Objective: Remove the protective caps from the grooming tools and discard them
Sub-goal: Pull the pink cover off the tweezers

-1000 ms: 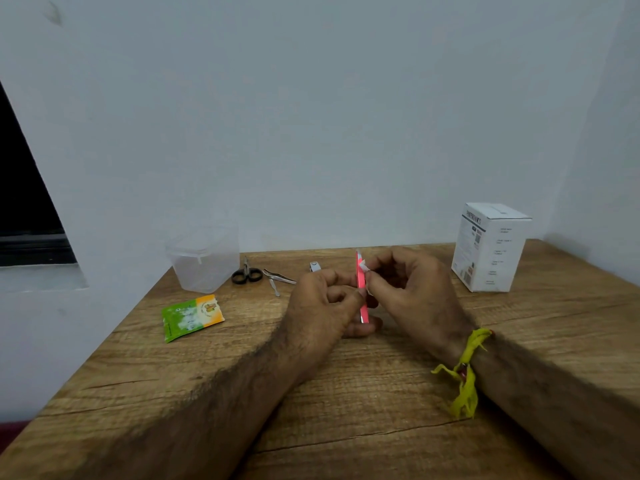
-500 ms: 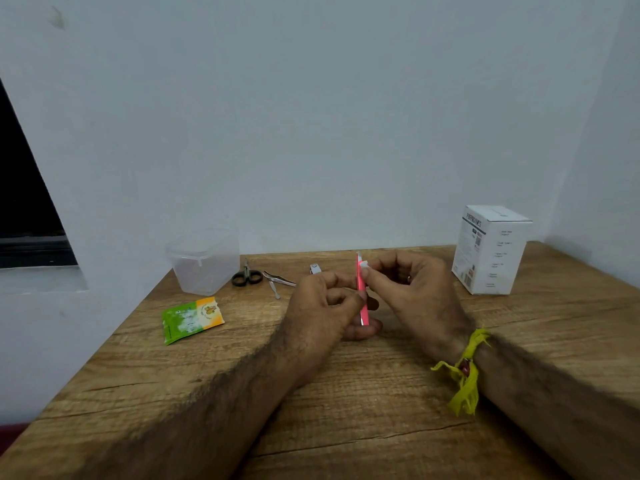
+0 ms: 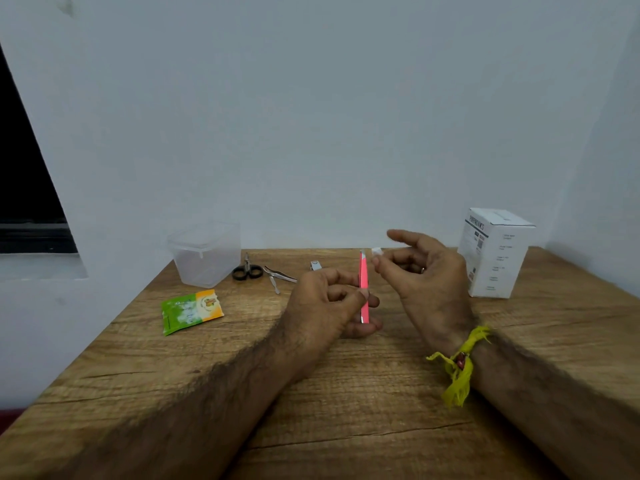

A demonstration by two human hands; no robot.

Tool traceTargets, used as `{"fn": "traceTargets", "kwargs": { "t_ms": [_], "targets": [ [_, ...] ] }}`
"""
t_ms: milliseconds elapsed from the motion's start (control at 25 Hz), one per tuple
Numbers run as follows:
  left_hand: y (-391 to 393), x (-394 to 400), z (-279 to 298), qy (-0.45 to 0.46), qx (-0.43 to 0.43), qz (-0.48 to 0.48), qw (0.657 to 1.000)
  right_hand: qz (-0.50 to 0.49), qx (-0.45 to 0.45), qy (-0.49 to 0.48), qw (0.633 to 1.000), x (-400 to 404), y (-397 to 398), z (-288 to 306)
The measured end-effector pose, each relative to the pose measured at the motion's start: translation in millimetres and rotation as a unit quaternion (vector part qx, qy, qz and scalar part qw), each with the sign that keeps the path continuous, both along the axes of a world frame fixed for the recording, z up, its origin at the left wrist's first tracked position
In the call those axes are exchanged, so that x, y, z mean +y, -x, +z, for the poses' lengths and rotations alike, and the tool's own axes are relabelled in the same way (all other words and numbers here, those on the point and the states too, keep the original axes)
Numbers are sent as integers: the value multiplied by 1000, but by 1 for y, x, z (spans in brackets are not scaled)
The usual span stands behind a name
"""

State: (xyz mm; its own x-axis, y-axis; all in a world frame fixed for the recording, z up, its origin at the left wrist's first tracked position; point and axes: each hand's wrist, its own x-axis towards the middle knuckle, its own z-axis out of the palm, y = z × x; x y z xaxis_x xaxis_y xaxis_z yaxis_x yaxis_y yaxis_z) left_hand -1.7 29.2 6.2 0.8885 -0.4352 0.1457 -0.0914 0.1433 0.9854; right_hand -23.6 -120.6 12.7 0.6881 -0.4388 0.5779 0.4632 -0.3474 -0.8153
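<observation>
Pulled clear of tweezers [image 3: 364,285]: cap [image 3: 376,251], now pinched in right hand [image 3: 420,271], apparently. Left hand [image 3: 332,303] grips tweezers upright. Next: discard cap, likely into tub [image 3: 204,252].

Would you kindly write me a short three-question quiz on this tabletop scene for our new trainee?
1. True or false: the small white cap is on the tip of the pink tweezers.
2. Which hand holds the tweezers? A) left hand B) right hand C) neither
3. Fill in: the black-handled scissors lie between the clear plastic container and the ____ nippers.

Key: 1. False; the right hand's fingers pinch it just beside the tip. 2. A. 3. Metal.
</observation>
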Motion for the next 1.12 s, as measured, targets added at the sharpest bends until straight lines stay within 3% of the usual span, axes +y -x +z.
{"fn": "traceTargets", "kwargs": {
  "t_ms": [520, 840, 1120],
  "targets": [
    [0, -1, -2, -8, -9, -22, 1000, -121, -108, 145, 976, 9, -7, -5],
    [2, 1, 1, -11, -8, -24, 1000, -106, -97, 278, 950, 1, -9, -13],
    [2, 1, -1, -17, -9, -23, 1000, -110, -97, 298, 943, 1, -11, -13]
  ]
}}
